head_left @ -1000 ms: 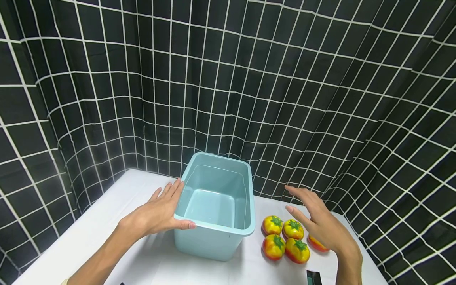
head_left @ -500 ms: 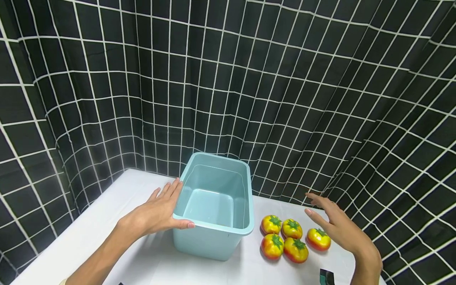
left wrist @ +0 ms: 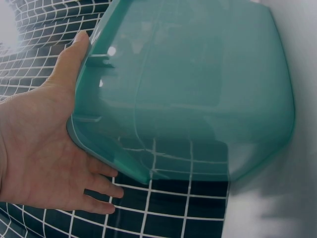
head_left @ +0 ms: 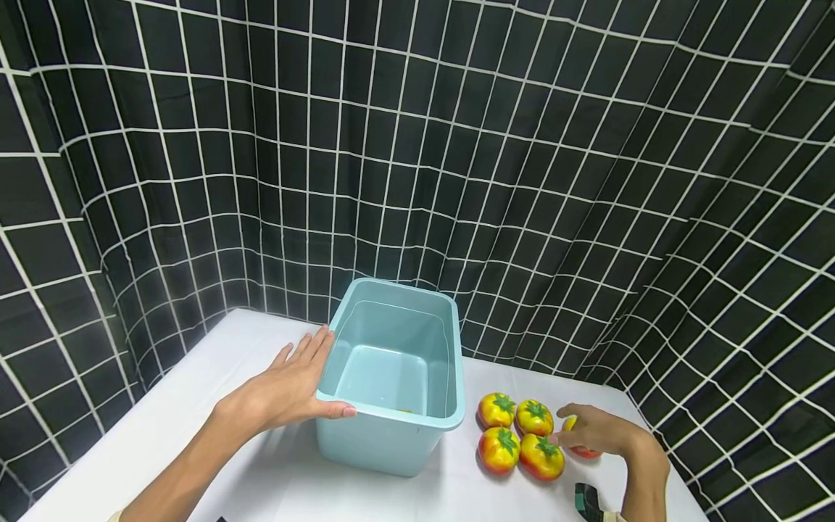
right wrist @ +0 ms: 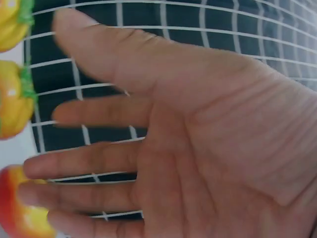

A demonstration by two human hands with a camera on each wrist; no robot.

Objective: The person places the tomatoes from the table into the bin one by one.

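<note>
My left hand (head_left: pixel 283 395) rests at the near left corner of a light blue plastic bin (head_left: pixel 391 442), fingers straight along the left rim and thumb on the near rim. In the left wrist view, the palm (left wrist: pixel 44 144) lies against the corner. My right hand (head_left: pixel 596 428) is low over the rightmost yellow-and-red persimmon (head_left: pixel 587 453), mostly covering it. The right wrist view shows the fingers (right wrist: pixel 89 158) extended, with a persimmon (right wrist: pixel 34 218) by the fingertips; contact is unclear. Several persimmons with green leafy tops, one (head_left: pixel 499 451) nearest the bin, sit together left of that hand.
The white table (head_left: pixel 261 493) carries everything. A dark curtain with a white grid (head_left: pixel 417 145) stands behind and at both sides. A tiny yellow patch (head_left: pixel 406 411) shows inside the bin at the near rim; its nature is unclear.
My right hand swung right, away from the clustered persimmons, then came down over the rightmost one. A tiny yellow patch now shows in the bin. My left hand stayed at the bin's corner.
</note>
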